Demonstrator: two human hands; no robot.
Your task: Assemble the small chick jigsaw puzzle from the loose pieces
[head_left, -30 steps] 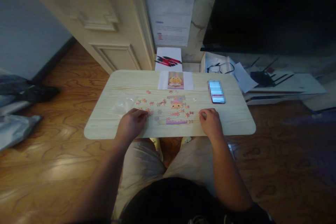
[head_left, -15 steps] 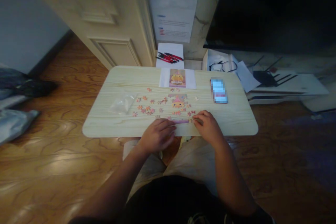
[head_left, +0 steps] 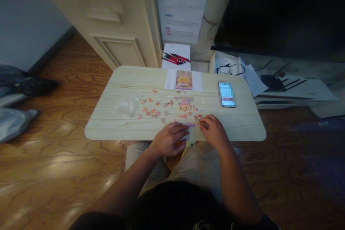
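Observation:
A small pale wooden table [head_left: 237, 125] carries a jigsaw puzzle. A partly joined patch with a yellow cartoon figure [head_left: 183, 105] lies in the middle, and several loose pinkish pieces [head_left: 152, 111] are scattered to its left. My left hand [head_left: 169, 139] rests at the front edge, fingers on the purple bottom strip of joined pieces [head_left: 191, 125]. My right hand [head_left: 212, 131] sits just right of that strip, fingertips pinched on a small piece. A reference picture [head_left: 184, 80] lies at the far edge.
A clear plastic bag [head_left: 127, 104] lies on the table's left part, a phone [head_left: 226, 94] on its right. Behind the table are pens on paper [head_left: 175, 57], glasses [head_left: 230, 68] and a router [head_left: 272, 81]. Wooden floor surrounds the table; bags lie at far left [head_left: 16, 122].
My left hand has moved right from the loose pieces to the purple strip at the front edge. My right hand has shifted slightly left toward the strip.

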